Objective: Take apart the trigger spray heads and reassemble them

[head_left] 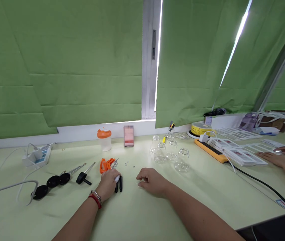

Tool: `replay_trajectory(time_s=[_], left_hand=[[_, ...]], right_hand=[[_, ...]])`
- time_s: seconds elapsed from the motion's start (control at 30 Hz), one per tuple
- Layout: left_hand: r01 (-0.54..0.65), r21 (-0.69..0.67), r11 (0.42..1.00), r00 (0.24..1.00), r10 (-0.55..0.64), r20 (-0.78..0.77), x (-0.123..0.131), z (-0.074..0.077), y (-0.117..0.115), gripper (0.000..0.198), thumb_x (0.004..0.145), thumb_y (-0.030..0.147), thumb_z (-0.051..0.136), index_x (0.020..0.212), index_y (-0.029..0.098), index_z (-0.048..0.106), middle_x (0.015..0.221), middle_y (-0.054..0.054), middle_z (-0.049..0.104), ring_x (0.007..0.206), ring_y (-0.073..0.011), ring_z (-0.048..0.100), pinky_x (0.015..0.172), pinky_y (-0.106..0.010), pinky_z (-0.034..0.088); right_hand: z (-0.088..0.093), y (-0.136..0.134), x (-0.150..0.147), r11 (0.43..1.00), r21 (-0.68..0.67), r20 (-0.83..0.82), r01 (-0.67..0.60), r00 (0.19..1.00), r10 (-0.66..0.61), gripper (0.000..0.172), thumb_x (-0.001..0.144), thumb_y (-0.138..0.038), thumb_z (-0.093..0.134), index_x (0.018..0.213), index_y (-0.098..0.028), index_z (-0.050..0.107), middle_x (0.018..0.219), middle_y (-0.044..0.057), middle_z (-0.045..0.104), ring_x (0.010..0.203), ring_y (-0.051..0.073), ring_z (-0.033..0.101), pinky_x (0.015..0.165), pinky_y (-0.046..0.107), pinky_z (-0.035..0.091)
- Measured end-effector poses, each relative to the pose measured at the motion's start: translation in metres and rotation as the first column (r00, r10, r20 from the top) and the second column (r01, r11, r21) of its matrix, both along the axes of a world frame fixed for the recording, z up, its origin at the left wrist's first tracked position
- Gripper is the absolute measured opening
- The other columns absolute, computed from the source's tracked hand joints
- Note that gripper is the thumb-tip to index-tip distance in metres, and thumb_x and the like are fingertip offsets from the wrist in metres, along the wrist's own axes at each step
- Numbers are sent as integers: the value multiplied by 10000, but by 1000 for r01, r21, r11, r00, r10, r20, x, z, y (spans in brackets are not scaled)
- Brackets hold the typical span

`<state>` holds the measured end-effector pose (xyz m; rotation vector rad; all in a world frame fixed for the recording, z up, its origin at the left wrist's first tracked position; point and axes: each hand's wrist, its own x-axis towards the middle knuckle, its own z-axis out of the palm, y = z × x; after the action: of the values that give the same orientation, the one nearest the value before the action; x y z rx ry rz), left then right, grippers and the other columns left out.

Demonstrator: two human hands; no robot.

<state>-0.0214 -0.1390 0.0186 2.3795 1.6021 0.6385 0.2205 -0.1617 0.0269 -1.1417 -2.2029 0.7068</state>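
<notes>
My left hand [109,183] rests on the table with its fingers curled, a small whitish piece [117,178] showing at the thumb; what it grips is mostly hidden. Beside it lie slim black handles [120,184]. Just beyond are orange-handled tools [105,165] with thin metal shafts. My right hand [152,181] is closed, thumb and forefinger brought together, with a tiny pale bit by the thumb that I cannot identify. Several tiny metal pieces [126,163] lie on the table between and beyond the hands.
Left are black-handled tools [53,181], a T-handled tool [82,177] and a power strip [37,156]. Behind stand an orange-lidded cup [105,142] and a phone [128,136]. Right are several clear glasses [182,160], an orange power strip [211,151], white trays [241,155] and another person's hands [274,158].
</notes>
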Motion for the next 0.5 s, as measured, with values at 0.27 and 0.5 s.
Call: replay_trajectory(time_s=[0.27, 0.5], left_hand=[[109, 29, 994, 991, -111, 78, -2, 2, -1, 236, 823, 166, 391, 938, 188, 596, 963, -74, 618, 908, -214, 543, 834, -401, 424], [170, -7, 985, 980, -168, 104, -2, 2, -6, 244, 840, 300, 445, 1003, 205, 599, 1014, -75, 596, 953, -219, 528, 874, -381, 415]], right_hand=[[1, 2, 2, 1000, 23, 8, 12, 1000, -12, 162, 775, -269, 566, 909, -231, 648, 894, 5, 604, 698, 107, 510, 626, 224, 411], [-3, 4, 3, 999, 33, 6, 8, 1000, -8, 166, 786, -282, 559, 917, -233, 649, 899, 8, 609, 712, 116, 522, 637, 233, 420]])
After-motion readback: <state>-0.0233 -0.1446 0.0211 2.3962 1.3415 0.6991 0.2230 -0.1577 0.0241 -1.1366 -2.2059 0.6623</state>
